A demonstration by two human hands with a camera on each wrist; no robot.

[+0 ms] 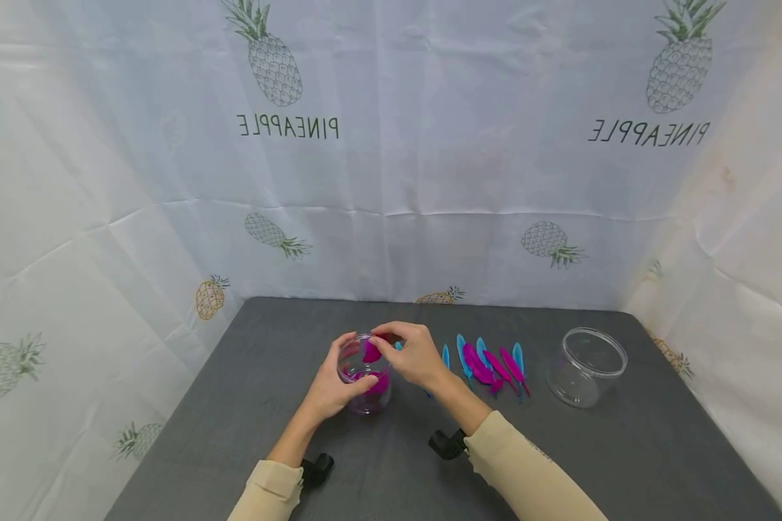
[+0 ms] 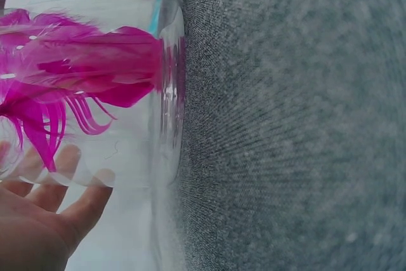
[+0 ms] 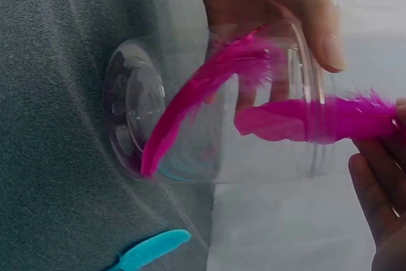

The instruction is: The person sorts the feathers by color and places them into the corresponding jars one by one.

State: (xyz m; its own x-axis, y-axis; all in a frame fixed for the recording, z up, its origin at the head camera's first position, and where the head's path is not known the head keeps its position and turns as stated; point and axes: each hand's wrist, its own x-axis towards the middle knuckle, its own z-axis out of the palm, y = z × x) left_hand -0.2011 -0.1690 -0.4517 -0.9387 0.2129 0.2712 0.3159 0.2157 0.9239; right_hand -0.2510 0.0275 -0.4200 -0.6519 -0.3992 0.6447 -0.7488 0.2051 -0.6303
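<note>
My left hand (image 1: pixel 329 387) grips a clear round jar (image 1: pixel 368 407) from its left side, thumb near the rim, and the jar stands upright on the dark table. Between the thumb and fingers of my right hand (image 1: pixel 418 359) is a magenta feather (image 3: pixel 361 117), its lower part inside the jar's mouth. Another magenta feather (image 3: pixel 181 109) leans within the jar, as the right wrist view shows. In the left wrist view, magenta feathers (image 2: pixel 120 61) show through the clear wall, and left fingers (image 2: pixel 89 211) touch the jar's far side.
Right of the hands, several magenta feathers (image 1: pixel 477 363) and blue feathers (image 1: pixel 462 353) lie in a row on the dark table (image 1: pixel 234 434). A second clear jar (image 1: pixel 580 391) stands farther right. Behind hangs a white pineapple-print curtain (image 1: pixel 391 166).
</note>
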